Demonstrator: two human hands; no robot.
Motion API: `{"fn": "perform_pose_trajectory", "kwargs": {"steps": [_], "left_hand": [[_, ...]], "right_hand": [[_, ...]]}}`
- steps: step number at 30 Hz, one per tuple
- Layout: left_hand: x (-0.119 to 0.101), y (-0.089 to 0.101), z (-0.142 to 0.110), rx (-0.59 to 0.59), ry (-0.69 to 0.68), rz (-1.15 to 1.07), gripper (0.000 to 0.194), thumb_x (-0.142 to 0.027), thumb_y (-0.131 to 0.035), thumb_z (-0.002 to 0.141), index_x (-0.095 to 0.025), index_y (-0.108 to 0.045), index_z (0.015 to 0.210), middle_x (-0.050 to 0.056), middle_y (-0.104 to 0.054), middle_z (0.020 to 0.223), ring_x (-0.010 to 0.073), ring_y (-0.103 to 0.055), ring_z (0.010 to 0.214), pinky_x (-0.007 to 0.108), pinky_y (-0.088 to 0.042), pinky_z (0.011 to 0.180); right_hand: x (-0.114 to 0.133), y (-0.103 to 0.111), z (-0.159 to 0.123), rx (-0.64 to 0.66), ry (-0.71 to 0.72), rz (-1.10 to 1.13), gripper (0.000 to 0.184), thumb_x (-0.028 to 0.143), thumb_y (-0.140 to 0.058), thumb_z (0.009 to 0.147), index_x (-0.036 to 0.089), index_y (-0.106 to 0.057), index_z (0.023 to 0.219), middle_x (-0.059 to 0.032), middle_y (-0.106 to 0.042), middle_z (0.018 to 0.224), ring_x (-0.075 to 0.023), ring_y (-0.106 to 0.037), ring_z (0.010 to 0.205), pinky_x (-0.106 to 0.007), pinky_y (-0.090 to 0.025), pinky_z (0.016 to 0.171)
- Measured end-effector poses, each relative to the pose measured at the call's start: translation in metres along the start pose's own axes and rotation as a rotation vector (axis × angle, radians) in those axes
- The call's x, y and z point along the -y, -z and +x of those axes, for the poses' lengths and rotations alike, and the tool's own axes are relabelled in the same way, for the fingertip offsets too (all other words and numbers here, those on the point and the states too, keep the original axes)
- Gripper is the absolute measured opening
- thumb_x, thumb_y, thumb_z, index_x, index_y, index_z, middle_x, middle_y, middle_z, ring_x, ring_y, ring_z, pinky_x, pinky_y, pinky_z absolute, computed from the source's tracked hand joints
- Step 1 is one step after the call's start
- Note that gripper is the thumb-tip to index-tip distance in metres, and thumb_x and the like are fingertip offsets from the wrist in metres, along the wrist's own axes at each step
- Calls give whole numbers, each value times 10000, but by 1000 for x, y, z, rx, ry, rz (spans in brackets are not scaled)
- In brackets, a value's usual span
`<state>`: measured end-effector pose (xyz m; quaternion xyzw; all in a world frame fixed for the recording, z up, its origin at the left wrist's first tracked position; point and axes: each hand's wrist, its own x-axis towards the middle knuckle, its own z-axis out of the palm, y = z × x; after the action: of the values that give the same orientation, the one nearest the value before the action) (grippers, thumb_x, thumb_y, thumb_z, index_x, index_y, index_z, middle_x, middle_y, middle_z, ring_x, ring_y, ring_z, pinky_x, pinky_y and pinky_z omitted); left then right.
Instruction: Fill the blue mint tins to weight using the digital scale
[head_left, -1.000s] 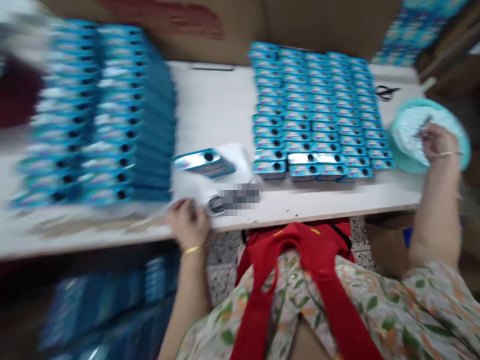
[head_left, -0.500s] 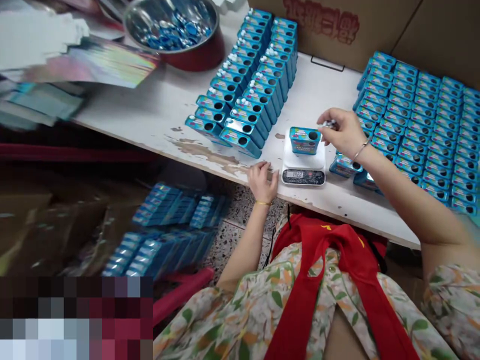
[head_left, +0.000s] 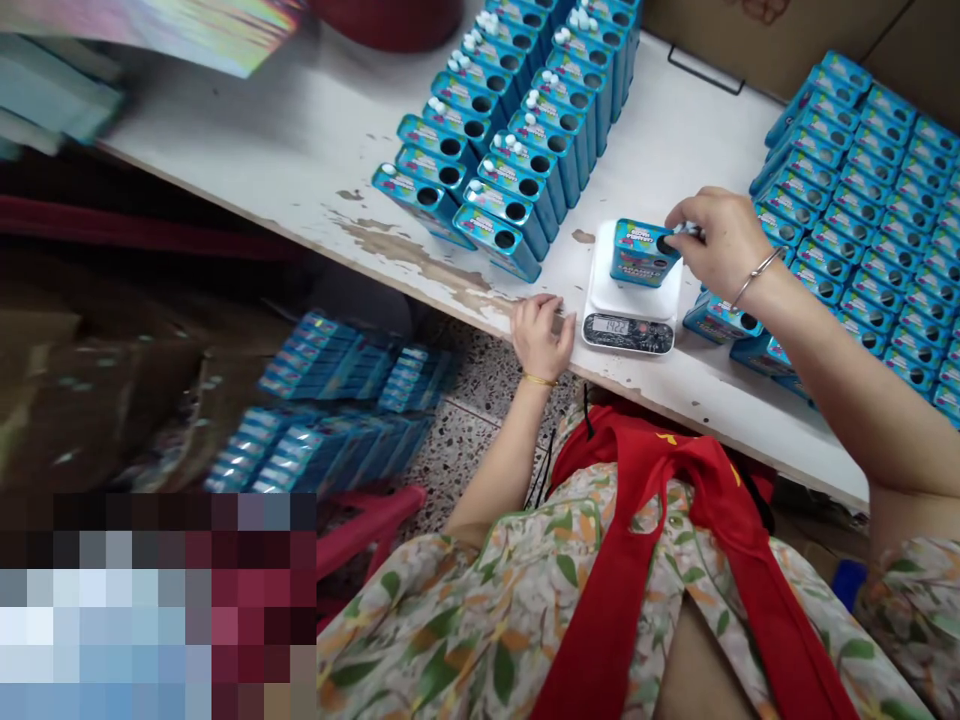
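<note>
A blue tin (head_left: 642, 262) lettered "Caramelo" stands upright on a small white digital scale (head_left: 634, 303), whose display seems to read 1422. At the round hole in the tin's top, my right hand (head_left: 720, 245) is closed in a pinch on a few small white candies, partly hidden by the fingers. My left hand (head_left: 541, 338) lies on the table's front edge, left of the scale, fingers spread and holding nothing. Beside it on the left are two rows of similar open-holed tins (head_left: 495, 240), many with loose white candies on their tops.
Many more blue tins (head_left: 862, 210) fill the right side of the white, worn table (head_left: 300, 150). A red bowl (head_left: 390, 25) and shiny printed sheets (head_left: 187, 25) are at the back left. Stacked blue packs (head_left: 322, 440) sit below the table, and a cardboard box (head_left: 795, 45) stands behind.
My right hand has moved from beside the tin to its hole, candies still pinched. My left hand stays at the table edge. The view has shifted, and the display looks the same.
</note>
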<state>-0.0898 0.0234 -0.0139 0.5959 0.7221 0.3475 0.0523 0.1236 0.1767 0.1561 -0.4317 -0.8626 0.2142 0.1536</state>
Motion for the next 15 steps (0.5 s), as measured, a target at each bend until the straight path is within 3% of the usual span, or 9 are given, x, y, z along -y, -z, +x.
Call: {"fn": "perform_pose_trajectory", "kwargs": {"steps": [5, 9, 13, 15], "left_hand": [[0, 0, -1, -3, -5, 18, 340, -445, -499, 934, -180, -644, 1090, 117, -644, 1110, 248, -557, 1087, 400, -421, 994], [1, 0, -1, -26, -29, 21, 340, -438, -503, 939, -168, -649, 1083, 115, -655, 1092, 241, -566, 1067, 390, -428, 979], [1, 0, -1, -20, -22, 24, 311, -425, -508, 938, -181, -649, 1070, 101, -655, 1084, 234, -569, 1072, 378, -431, 973], [1, 0, -1, -22, -23, 22, 303, -420, -509, 938, -185, -649, 1068, 101, -655, 1086, 233, -566, 1075, 377, -428, 975]], "right_hand": [[8, 3, -1, 79, -37, -120, 129, 218, -622, 839, 209, -728, 912, -102, -648, 928, -309, -622, 938, -532, -499, 948], [17, 8, -2, 104, -34, -155, 213, 358, -544, 888, 269, -726, 955, -103, -664, 981, -291, -596, 922, -517, -502, 920], [14, 9, 1, 67, -19, -31, 176, 474, -558, 838, 386, -676, 741, -62, -644, 823, -301, -542, 866, -535, -449, 900], [9, 6, 5, 60, -29, 176, 167, 503, -672, 754, 385, -643, 639, -51, -618, 727, -304, -524, 864, -521, -412, 919]]}}
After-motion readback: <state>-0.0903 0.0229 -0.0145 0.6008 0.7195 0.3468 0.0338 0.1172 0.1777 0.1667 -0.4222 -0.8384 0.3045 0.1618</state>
